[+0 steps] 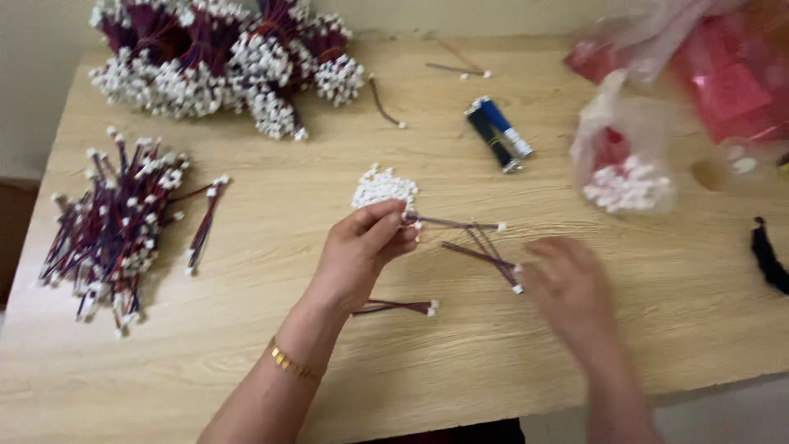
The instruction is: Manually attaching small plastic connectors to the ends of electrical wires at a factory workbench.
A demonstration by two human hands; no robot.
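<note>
My left hand (362,247) pinches one end of a thin red-and-dark wire lead (456,223) that stretches to the right, a white connector on its far tip. Just behind the fingers lies a small heap of white plastic connectors (383,187). My right hand (569,288) is blurred with motion, fingers spread, over the ends of a few loose wire leads (483,253) on the wooden table (329,362); whether it grips one I cannot tell. Another short lead (401,307) lies under my left wrist.
A loose pile of finished leads (115,226) sits at the left, bundled leads with white connectors (222,66) at the back left. Two dark cylindrical batteries (497,133) lie mid-back. Clear bags of white connectors (629,177) and pink plastic (723,74) fill the right.
</note>
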